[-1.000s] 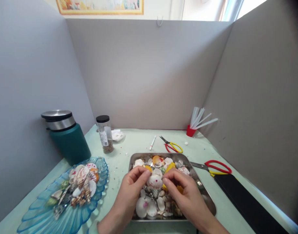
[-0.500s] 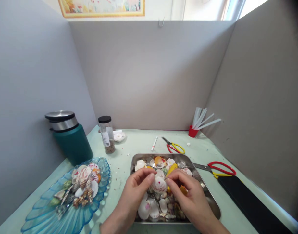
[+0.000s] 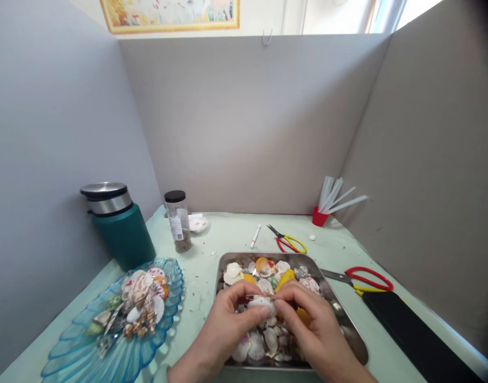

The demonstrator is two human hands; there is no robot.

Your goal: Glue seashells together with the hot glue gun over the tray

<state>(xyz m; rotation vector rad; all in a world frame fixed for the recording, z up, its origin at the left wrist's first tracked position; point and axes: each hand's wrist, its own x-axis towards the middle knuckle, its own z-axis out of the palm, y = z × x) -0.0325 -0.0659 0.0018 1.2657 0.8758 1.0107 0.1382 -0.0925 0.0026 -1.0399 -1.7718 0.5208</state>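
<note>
Over the metal tray (image 3: 350,343), my left hand (image 3: 230,319) pinches a white seashell (image 3: 260,304) between thumb and fingers. The shell is tilted, so its pale underside or edge shows. My right hand (image 3: 308,319) is closed in a pinch at the shell's right edge; what sits between its fingertips is too small to make out. Beneath both hands, the tray holds a pile of shells, among them an orange scallop shell (image 3: 264,266), a white shell (image 3: 233,273) and a yellow piece (image 3: 285,277).
At left, a blue shell-shaped plate (image 3: 64,354) bears more shells, before a green flask (image 3: 126,236). Behind stand a black-lidded jar (image 3: 179,221) and a red cup of white sticks (image 3: 319,217). Small scissors (image 3: 289,242), a marker (image 3: 255,236), larger scissors (image 3: 367,279) and a black slab (image 3: 415,335) lie around.
The white seashell has tipped over from showing its spotted face to showing its pale underside or edge. Both hands have drawn closer together around it. The view has shifted slightly.
</note>
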